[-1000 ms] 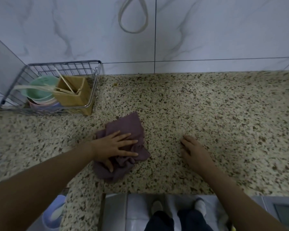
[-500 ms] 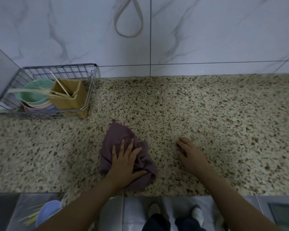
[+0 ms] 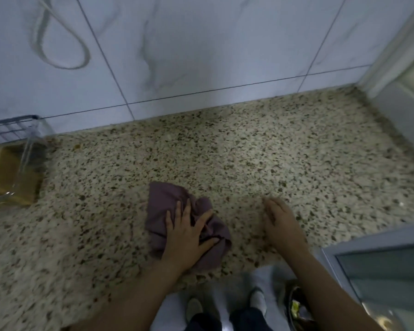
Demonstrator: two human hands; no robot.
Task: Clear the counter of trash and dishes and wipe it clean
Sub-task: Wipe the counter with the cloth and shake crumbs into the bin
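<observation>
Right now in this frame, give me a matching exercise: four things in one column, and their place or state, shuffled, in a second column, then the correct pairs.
Things:
1. purple cloth
2. left hand
3. right hand
4. wire rack

Place or state:
A. at the far left edge, against the tiled wall
B. bare on the speckled counter, holding nothing
C. crumpled, pinned under a palm
D. fingers spread, pressing down on fabric

Pairs: 1-C, 2-D, 3-B, 4-A

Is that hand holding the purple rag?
Not gripping: the left hand presses flat on the crumpled purple rag, fingers spread. The right hand holds nothing.
</observation>
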